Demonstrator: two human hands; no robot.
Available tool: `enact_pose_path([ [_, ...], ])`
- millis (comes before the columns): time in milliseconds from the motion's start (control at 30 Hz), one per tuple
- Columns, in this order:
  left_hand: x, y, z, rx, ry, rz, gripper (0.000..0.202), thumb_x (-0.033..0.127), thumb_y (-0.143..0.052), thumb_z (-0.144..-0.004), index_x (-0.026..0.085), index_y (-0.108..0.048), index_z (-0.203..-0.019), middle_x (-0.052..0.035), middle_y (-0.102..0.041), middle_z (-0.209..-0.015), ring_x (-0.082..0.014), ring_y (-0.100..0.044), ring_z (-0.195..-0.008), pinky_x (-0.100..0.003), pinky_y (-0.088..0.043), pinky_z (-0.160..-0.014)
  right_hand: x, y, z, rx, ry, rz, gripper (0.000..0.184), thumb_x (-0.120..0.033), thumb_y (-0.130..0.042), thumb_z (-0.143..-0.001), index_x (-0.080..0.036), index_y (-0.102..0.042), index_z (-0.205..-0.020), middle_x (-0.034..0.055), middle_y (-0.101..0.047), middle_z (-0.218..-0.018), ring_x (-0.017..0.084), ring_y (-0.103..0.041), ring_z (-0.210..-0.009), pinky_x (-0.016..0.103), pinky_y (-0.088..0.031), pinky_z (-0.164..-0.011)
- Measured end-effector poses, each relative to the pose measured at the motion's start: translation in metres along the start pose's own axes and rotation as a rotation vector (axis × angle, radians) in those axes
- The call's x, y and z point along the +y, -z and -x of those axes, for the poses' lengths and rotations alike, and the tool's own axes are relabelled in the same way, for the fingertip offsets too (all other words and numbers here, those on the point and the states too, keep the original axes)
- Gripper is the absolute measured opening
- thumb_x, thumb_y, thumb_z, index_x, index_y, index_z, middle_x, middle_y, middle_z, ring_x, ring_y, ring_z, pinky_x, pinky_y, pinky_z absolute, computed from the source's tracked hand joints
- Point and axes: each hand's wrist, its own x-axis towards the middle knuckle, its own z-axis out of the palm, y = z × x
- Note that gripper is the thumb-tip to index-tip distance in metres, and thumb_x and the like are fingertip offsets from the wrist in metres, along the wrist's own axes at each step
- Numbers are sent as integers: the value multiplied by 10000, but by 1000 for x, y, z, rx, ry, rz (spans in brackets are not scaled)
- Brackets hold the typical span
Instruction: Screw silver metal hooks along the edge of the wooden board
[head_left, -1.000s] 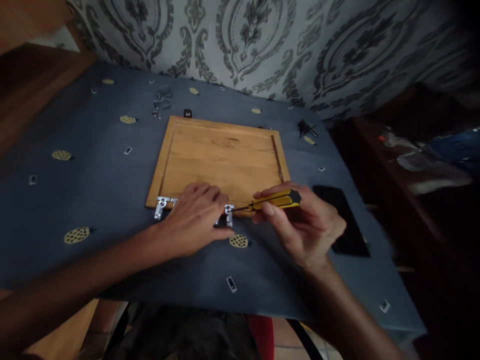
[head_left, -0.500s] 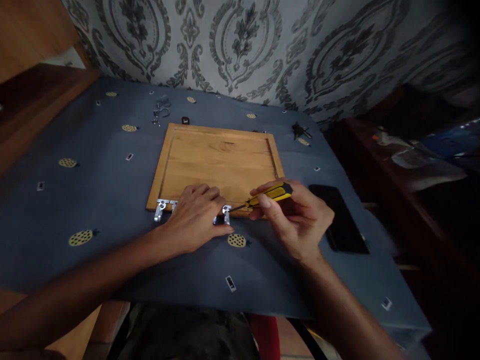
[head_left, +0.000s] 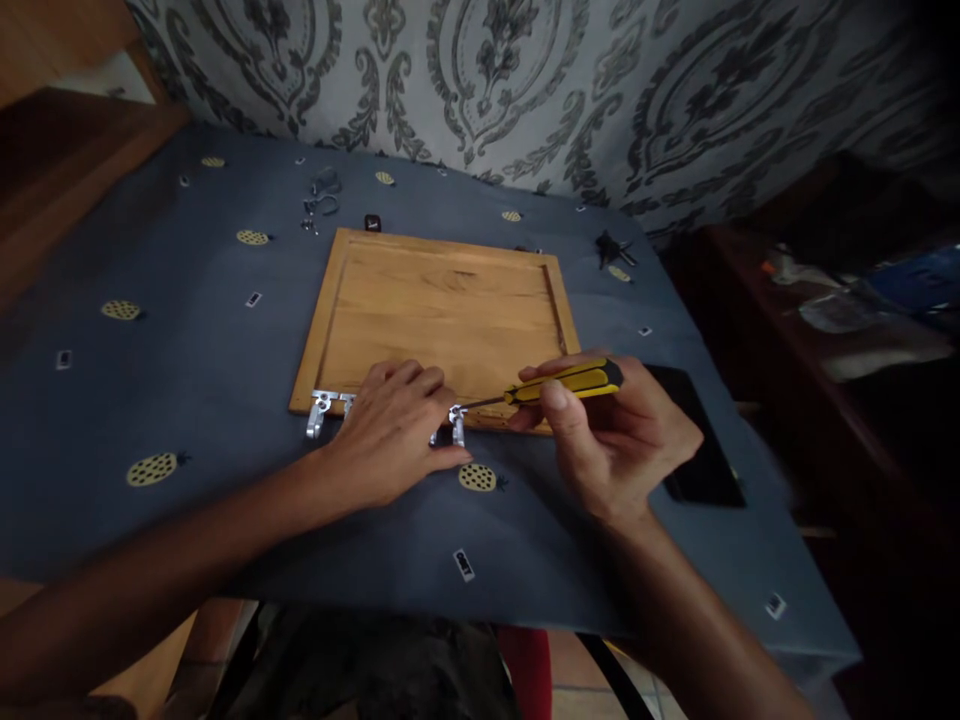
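Observation:
A wooden cabinet door [head_left: 442,310] lies flat on a blue patterned tablecloth [head_left: 187,340]. Two metal hinges sit on its near edge: one at the left [head_left: 321,410], one further right [head_left: 456,420]. My left hand [head_left: 390,435] rests on the door's near edge, fingers curled over the right hinge and holding it down. My right hand [head_left: 615,435] is closed round a yellow-and-black screwdriver [head_left: 562,382]. Its thin shaft points left and the tip meets the right hinge.
A black phone [head_left: 697,440] lies on the cloth right of my right hand. Loose metal hardware [head_left: 321,205] lies beyond the door's far left corner, a dark bunch of small parts [head_left: 611,252] at the far right. A dark side shelf [head_left: 840,330] with clutter stands right.
My right hand and the screwdriver handle have shifted slightly right and up while the tip stays at the right hinge. My left hand has stayed put.

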Motion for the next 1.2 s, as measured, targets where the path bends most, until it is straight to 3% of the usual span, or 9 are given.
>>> enact_pose_path([
  [333, 1, 1, 0, -11, 10, -12, 383, 504, -784, -875, 172, -702, -1049, -76, -678, -1066, -305, -596, -1099, -447, -442, -953, 0, 0, 0, -24, 26, -7, 81, -321, -749, -923, -245, -724, -907, 9, -747, -877, 116, -677, -514, 258, -556, -434],
  [633, 1, 3, 0, -45, 27, -17, 397, 507, -764, -891, 157, -701, -1067, -85, -675, -1061, -310, -597, -1099, -459, -439, -958, -3, 8, -5, -250, 301, 131, 59, -238, -719, -937, -238, -726, -996, 25, -769, -867, 172, -735, -679, 315, -603, -626],
  [867, 0, 1, 0, -22, 7, -11, 405, 517, -762, -890, 165, -698, -1080, -85, -680, -1087, -314, -596, -1113, -470, -449, -961, -3, 5, -6, -190, 124, 128, 45, -283, -723, -944, -239, -725, -953, 0, -750, -832, 128, -688, -547, 282, -572, -530],
  [1200, -1, -3, 1, 4, -2, -26, 383, 502, -758, -895, 172, -694, -1078, -83, -675, -1078, -308, -586, -1107, -454, -439, -954, 0, -4, -2, -90, 60, 165, 147, -334, -789, -887, -235, -686, -856, -15, -686, -748, 134, -666, -559, 256, -547, -469],
])
